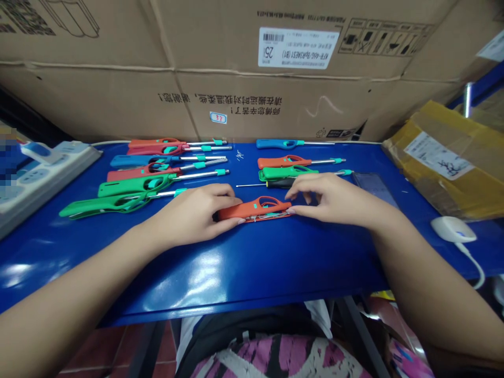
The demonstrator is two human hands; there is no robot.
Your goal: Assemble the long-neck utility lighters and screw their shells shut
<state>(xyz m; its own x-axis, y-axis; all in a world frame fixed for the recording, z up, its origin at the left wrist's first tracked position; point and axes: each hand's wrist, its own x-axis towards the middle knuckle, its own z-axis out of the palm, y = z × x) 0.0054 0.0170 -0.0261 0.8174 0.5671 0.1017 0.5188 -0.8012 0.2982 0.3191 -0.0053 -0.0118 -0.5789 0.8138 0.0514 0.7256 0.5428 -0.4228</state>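
An orange long-nosed gas lighter (255,209) lies in front of me with its two casing halves slightly parted, and thin inner parts show in the gap. My left hand (205,212) pinches its rear end between thumb and fingers. At the front end, my right hand (321,199) grips it with thumb and fingertips. Just beyond, a screwdriver (271,184) with a dark handle lies partly behind my right hand. Past it are a green lighter (289,172), an orange lighter (283,160) and a blue lighter (277,143).
At left lie several lighters, including a green one (106,203) and a red one (142,172). A power strip (51,173) stands on the left edge. Right are a phone (376,188), a yellow-taped box (437,157) and a white corded device (452,229). Cardboard (220,47) walls the back.
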